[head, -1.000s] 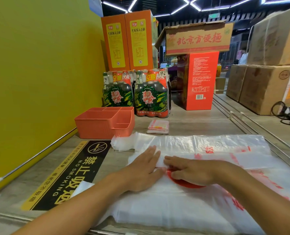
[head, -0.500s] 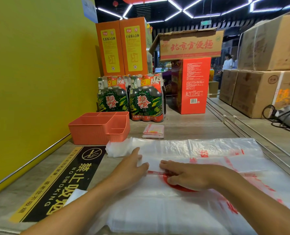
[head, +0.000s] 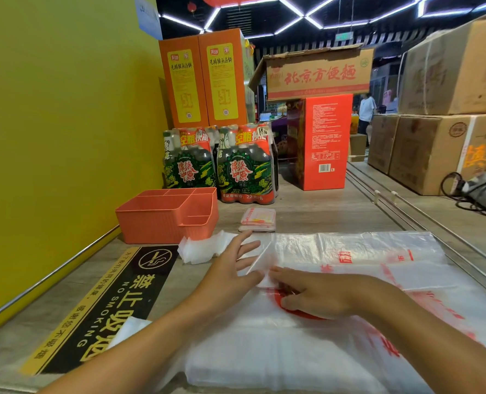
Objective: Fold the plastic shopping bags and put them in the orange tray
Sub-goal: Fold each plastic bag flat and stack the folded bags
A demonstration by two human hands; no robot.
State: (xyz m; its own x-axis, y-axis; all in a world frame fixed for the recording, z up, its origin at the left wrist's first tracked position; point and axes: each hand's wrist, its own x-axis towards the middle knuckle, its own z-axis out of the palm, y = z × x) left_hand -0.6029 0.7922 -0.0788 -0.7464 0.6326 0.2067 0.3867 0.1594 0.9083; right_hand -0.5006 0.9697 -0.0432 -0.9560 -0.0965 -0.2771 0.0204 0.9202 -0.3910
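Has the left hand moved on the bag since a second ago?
Yes. The left hand slid left, off the right hand, toward the orange tray.
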